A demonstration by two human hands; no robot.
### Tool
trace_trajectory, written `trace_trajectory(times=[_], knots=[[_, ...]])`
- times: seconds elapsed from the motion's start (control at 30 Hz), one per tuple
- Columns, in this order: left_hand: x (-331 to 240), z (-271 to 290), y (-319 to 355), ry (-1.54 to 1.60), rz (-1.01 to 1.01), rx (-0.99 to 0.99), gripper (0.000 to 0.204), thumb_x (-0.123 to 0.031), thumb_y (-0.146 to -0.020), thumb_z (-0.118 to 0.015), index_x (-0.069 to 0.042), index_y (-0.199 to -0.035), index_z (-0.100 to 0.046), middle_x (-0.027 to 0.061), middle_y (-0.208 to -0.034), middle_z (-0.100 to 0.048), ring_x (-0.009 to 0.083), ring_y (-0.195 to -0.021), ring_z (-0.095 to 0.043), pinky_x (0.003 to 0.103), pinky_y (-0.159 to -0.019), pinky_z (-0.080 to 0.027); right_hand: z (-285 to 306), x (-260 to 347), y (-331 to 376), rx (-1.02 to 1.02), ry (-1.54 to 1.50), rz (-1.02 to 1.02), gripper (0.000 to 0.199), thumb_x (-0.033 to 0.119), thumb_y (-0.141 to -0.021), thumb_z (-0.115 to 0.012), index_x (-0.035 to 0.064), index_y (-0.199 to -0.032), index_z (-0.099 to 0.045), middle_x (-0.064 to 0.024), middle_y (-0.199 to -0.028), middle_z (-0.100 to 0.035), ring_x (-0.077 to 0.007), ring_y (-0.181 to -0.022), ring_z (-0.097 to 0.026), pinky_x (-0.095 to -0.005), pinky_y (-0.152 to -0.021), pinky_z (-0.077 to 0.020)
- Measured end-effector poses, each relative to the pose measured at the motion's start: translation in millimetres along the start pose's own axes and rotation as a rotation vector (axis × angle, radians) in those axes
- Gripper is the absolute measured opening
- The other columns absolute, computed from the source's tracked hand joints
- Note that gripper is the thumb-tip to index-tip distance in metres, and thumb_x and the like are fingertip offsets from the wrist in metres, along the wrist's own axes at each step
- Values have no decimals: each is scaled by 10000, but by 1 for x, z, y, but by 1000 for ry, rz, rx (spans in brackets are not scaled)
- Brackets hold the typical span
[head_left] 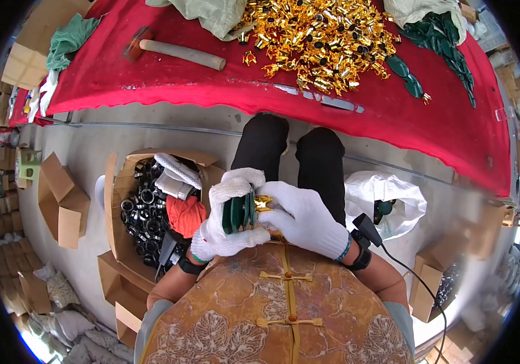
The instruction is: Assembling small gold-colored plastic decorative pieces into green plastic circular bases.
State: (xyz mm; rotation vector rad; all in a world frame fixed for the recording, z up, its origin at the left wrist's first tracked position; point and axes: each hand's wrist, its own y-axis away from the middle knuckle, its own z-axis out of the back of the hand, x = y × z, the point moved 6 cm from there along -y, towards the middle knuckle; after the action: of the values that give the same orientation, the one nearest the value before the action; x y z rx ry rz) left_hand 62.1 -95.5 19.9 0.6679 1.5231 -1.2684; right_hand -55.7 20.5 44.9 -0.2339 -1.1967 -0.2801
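My left hand [228,241], in a white knit glove, is wrapped round a stack of dark green flat pieces [239,213] with rounded edges, held in front of my waist. Against the right end of that stack, my right hand [305,217], gloved in white too, pinches a small shiny gold clip-like piece [264,203] with its fingertips. Whether the gold piece is joined to the green ones cannot be seen. Across the red-covered table lies a big heap of similar gold pieces [326,36], some with black parts. Right of it are more green pieces [406,76], some joined in strips.
A wooden-handled hammer [181,53] lies on the red tablecloth [150,85]. Left of my legs stands a cardboard box [113,209] of black ring-shaped parts, with an orange-red cloth [185,216]. A white sack [414,203] sits to the right. A black cable [420,280] hangs beside my right arm.
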Motion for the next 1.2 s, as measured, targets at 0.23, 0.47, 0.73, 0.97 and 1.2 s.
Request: trace_trajectory(times=[0.23, 0.47, 0.73, 0.97, 1.2], knots=[[-5, -9, 15, 197, 92, -70, 934, -79, -700, -932, -32, -1431, -353, 228, -1400, -479, 352, -1283, -506, 463, -1086, -422, -15, 4, 10, -60, 368, 67, 430, 135, -806, -788, 52, -1187, -607, -133, -858, -620, -348, -732, -655, -424, -616, -517], [21, -22, 8, 327, 393, -198, 843, -241, -726, -918, -83, -1360, -386, 129, -1353, -501, 279, -1285, -479, 412, -1131, -367, -18, -14, 11, -73, 418, -86, 340, 159, -842, -737, 67, -1133, -589, -138, -879, -642, -355, -770, -675, -463, -624, -529], [61, -83, -31, 1103, 809, -245, 497, -388, -1079, -557, -152, -1505, -457, 156, -1382, -600, 304, -1235, -610, 470, -991, -542, 65, -36, 62, -533, 103, -201, 236, 272, -923, -674, 45, -988, -654, -193, -867, -666, -408, -789, -684, -491, -683, -546], [83, -119, -42, 1253, 1025, -134, 398, -380, -1061, -586, -170, -1395, -536, 178, -1256, -643, 362, -1089, -653, 453, -794, -583, 165, -130, 238, -746, 832, -834, 345, 264, -879, -726, 66, -1149, -639, -179, -1007, -690, -395, -894, -691, -487, -748, -567], [93, -154, -90, 1230, 986, -11, 370, -279, -1053, -600, -152, -1391, -517, 211, -1256, -638, 409, -1090, -671, 508, -831, -604, 254, -117, 212, -1096, 767, -660, 503, 242, -862, -776, 44, -1298, -621, -196, -1151, -666, -402, -1017, -652, -493, -868, -540]])
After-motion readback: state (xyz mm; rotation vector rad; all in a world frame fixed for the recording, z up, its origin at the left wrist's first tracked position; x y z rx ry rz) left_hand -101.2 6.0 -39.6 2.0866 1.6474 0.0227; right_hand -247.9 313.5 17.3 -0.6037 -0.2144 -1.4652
